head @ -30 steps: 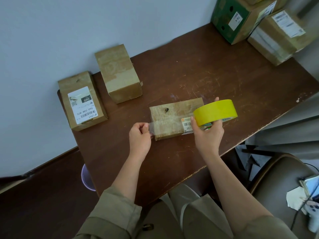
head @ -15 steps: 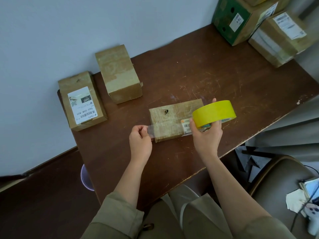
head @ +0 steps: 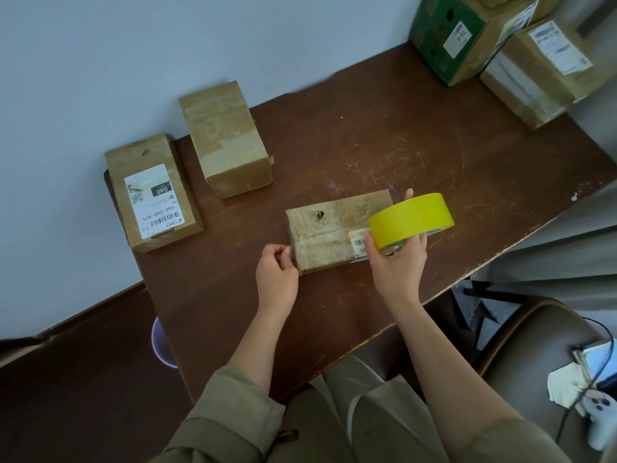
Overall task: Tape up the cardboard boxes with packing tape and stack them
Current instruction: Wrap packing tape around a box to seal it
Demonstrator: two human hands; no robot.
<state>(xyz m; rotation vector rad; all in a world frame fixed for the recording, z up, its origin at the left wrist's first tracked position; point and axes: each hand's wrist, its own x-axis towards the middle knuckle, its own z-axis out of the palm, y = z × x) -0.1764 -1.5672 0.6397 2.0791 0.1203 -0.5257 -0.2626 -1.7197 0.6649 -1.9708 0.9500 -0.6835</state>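
— Biggest first: brown wooden table (head: 417, 138), scratched, set against a pale wall. At its far right corner, a green-sided carton (head: 447, 38) with a plain brown carton (head: 537, 71) just beside it.

— And along the left edge?

— A labelled box (head: 152, 192) at the far left corner, long axis running from near to far. Just beside it, toward the middle, an unlabelled box (head: 227, 138), lying the same way. Neither stacked on anything yet.

— The one being worked on?

— Flat box (head: 334, 228), near the front edge, roughly mid-table. Long axis left to right, tilted slightly, right end farther back. Small puncture on top, barcode sticker at the right end.

— Hands?

— Left hand (head: 277, 279) at the box's left end, thumb and fingers pinched together right against the end face. Looks like a clear tape end held there, though too faint to swear to. Right hand (head: 397, 262) over the right end, fingers curled round the yellow tape roll (head: 412, 218), roll held above the sticker.

— So what matters for the next pull?

— Tape line parallel to the box's long axis. Left pinch at one end, roll at the other, box between. Judging by that, anchor the left end down first, then draw the roll rightward past the far end. Left hand nearer for pressing down; right hand already placed for the pull.

— Risk?

— Probably skew: roll drifting off the seam line, or the light box sliding if the left pinch lets go early.
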